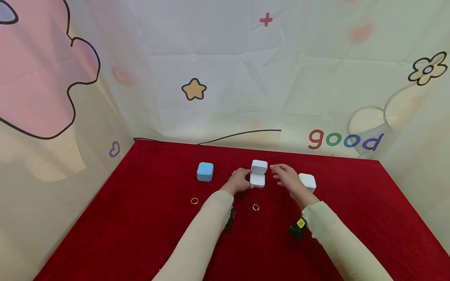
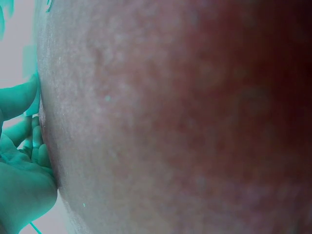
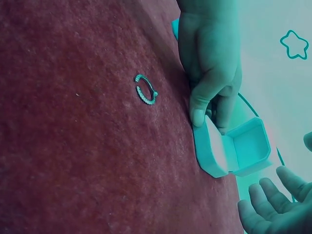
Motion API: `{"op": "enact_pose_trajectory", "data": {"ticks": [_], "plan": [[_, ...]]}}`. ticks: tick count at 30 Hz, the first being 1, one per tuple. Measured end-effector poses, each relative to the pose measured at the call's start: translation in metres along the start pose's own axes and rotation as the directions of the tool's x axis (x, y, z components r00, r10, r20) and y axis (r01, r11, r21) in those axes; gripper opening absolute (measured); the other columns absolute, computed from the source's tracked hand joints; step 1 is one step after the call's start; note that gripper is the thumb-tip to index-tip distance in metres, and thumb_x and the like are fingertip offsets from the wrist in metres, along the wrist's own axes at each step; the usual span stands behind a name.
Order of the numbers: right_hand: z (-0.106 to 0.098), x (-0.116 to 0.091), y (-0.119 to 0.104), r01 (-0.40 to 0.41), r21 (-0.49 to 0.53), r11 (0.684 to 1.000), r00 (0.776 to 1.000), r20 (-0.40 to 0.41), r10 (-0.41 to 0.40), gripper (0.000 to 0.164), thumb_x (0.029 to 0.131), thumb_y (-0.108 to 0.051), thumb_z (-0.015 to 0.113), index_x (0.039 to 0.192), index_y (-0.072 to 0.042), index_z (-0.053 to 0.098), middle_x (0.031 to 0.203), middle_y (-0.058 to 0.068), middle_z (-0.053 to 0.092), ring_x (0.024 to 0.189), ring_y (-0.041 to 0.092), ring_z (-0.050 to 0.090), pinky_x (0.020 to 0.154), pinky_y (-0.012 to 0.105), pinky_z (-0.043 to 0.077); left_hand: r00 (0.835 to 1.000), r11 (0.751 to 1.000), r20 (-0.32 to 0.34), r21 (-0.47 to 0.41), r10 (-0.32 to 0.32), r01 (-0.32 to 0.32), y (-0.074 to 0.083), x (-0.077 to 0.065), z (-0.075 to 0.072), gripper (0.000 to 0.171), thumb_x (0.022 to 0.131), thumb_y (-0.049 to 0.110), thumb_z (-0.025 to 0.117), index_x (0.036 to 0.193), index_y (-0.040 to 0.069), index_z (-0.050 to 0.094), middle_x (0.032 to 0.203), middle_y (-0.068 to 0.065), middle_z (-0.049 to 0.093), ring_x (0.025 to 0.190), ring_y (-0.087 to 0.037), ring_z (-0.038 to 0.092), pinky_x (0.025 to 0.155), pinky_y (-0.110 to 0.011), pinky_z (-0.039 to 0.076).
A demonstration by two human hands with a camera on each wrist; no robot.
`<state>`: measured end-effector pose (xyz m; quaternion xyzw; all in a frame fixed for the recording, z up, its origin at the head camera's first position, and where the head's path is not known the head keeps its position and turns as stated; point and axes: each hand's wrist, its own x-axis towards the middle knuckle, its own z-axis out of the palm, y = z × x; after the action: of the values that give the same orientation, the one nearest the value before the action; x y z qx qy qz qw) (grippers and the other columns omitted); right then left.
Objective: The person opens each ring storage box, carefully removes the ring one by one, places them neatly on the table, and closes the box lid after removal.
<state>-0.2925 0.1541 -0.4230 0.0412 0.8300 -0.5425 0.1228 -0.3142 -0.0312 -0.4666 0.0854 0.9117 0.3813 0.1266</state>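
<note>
A white ring box [image 1: 258, 179] stands on the red cloth with its lid raised. My left hand [image 1: 238, 181] holds it by its left side; in the right wrist view the left thumb [image 3: 199, 116] lies against the base's front corner and the fingers bend behind. My right hand [image 1: 287, 178] hovers just right of the box, fingers loosely bent with nothing in them. In front of the box lies an open-ended ring [image 3: 143, 97] with a beaded or twisted band. Farther left on the cloth is a plain thin ring [image 1: 194, 203].
To the left stands a closed light-blue box [image 1: 205, 172]. A closed white box [image 1: 308, 181] sits beside my right wrist, partly hidden by it. Behind the red cloth [image 1: 147, 175] hangs a printed white curtain [image 1: 225, 113], which also closes off both sides.
</note>
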Motion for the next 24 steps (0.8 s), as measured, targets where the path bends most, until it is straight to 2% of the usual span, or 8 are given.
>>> {"op": "enact_pose_trajectory", "data": {"ticks": [8,15,24], "plan": [[-0.001,0.008,0.001,0.023,0.006,1.0,1.0,0.004,-0.023,0.058,0.109,-0.037,0.042,0.15,0.003,0.041,0.152,0.027,0.046,0.139,0.04,0.049,0.114,0.047,0.047,1.0,1.0,-0.005,0.02,-0.005,0.005,0.001,0.001,-0.001,0.059,0.092,0.01,0.072,0.147,0.003,0.053,0.152,-0.017,0.05,0.141,-0.032,0.044,0.118,-0.046,0.042],[0.001,0.015,0.002,0.033,0.049,0.998,0.998,0.055,-0.036,0.06,0.11,-0.037,0.041,0.154,0.004,0.035,0.157,0.028,0.04,0.143,0.042,0.044,0.119,0.051,0.042,1.0,1.0,0.0,0.001,-0.021,0.021,0.0,0.003,-0.003,0.06,0.093,0.011,0.071,0.149,0.003,0.051,0.153,-0.016,0.049,0.141,-0.032,0.044,0.118,-0.046,0.042],[0.007,0.024,0.01,0.006,0.104,0.995,0.997,0.071,-0.014,0.066,0.11,-0.039,0.04,0.158,0.005,0.028,0.162,0.026,0.035,0.147,0.04,0.041,0.122,0.048,0.039,1.0,1.0,-0.001,0.019,-0.017,0.017,0.001,0.001,0.0,0.058,0.093,0.01,0.071,0.148,0.003,0.053,0.152,-0.017,0.05,0.139,-0.032,0.045,0.117,-0.046,0.043]]}}
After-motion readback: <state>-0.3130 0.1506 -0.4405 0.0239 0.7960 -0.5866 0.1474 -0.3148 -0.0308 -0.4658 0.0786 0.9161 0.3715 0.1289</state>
